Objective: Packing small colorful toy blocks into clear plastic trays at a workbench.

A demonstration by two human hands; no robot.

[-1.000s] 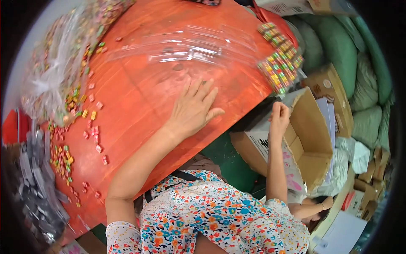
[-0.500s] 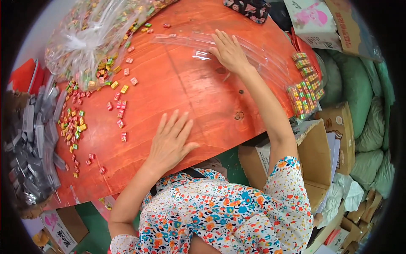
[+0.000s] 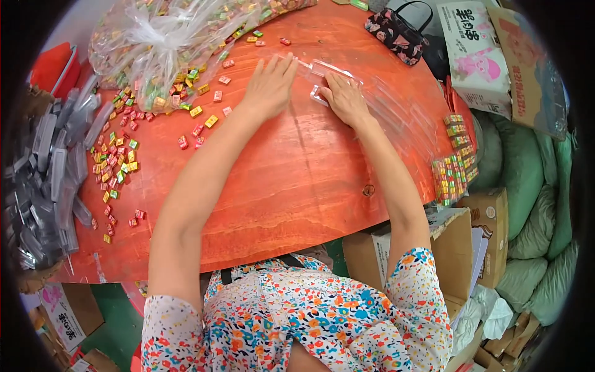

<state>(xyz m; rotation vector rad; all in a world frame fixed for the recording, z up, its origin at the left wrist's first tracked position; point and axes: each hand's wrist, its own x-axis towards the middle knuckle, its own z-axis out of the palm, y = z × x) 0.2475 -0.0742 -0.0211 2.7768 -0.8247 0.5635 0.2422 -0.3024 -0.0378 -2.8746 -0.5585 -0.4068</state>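
Both my hands rest on a round orange-red table (image 3: 291, 180). My left hand (image 3: 271, 87) lies flat, fingers together, next to the near end of a long clear plastic tray (image 3: 372, 99). My right hand (image 3: 344, 99) presses on that tray's end, fingers on the clear plastic. The tray runs off to the right across the table. Small wrapped candies (image 3: 118, 164) in red, yellow and green lie scattered to the left of my left arm.
A big clear bag of candies (image 3: 167, 37) sits at the table's far left. Grey clear boxes (image 3: 46, 173) pile at the left edge. Filled candy trays (image 3: 455, 161) stack at the right rim, cardboard boxes (image 3: 458, 248) and green sacks (image 3: 527, 180) beyond. A dark flowered pouch (image 3: 396, 28) lies far back.
My left hand has moved from the table's middle up to the tray's end. My right hand stayed on the clear tray. The view has shifted, bringing the table closer to centre.
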